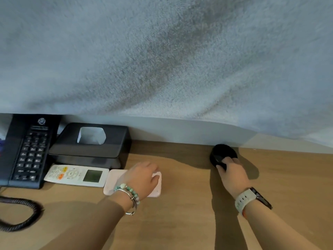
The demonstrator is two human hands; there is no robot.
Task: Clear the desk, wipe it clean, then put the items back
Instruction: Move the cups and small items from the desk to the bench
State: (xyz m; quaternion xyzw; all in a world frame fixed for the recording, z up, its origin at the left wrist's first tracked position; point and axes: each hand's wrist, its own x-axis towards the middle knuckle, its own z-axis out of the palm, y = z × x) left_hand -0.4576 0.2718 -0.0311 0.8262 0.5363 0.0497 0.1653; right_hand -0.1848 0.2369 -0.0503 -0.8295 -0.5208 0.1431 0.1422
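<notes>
At the wooden desk [180, 222], we see 2 hands at work: the left hand [142, 179] curls its fingers over a pale pink pad [115, 179] at lower centre beside the white remote [75, 175], while the right hand [232, 174] grips a round black object [223, 152] at centre right, under a grey-blue towel [162, 60] filling the upper frame.

Light brown wooden table [180, 222]. A black desk phone [27, 150] sits at the back left, with its coiled cord [19, 213] trailing along the left edge. Next to it is a black tissue box [90, 147], with a white remote [75, 175] just in front and a flat pink tray [113, 179] just beside the remote. Over by the back edge, further right, is a round black thing [223, 153].
</notes>
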